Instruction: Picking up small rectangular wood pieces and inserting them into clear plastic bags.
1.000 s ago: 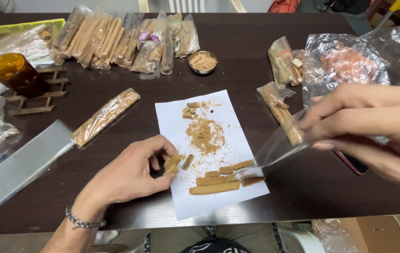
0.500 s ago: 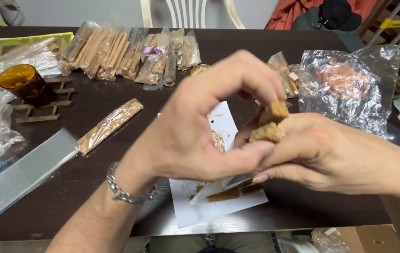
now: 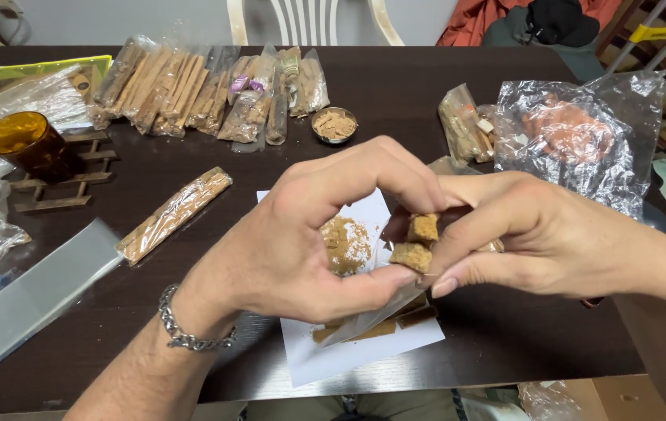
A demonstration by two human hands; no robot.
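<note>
Both hands meet above the middle of the dark brown wooden table [image 3: 426, 101]. The left hand [image 3: 309, 234] curls its thumb and forefinger around two small tan crumbly blocks [image 3: 419, 242], pinching them from the nine o'clock side. The right hand [image 3: 543, 238] closes in from three o'clock, its fingertips pressed against the same blocks and against the mouth of a narrow clear plastic sleeve [image 3: 368, 318] that hangs down toward six o'clock. Below the hands lies a white sheet of paper [image 3: 348, 359] carrying a heap of brown crumbs [image 3: 345, 243] and a few brown sticks at its lower edge. At ten o'clock from the hands rests a long clear-wrapped pack of tan sticks [image 3: 173, 214]. At twelve o'clock sits a small round metal dish of brown crumbs [image 3: 334, 125], with a row of bagged sticks [image 3: 200, 90] to its left. An amber glass cup [image 3: 25, 144] stands on a wooden slatted trivet [image 3: 52, 191] far at nine o'clock. A crinkled clear bag with orange contents [image 3: 575, 132] lies at two o'clock.
</note>
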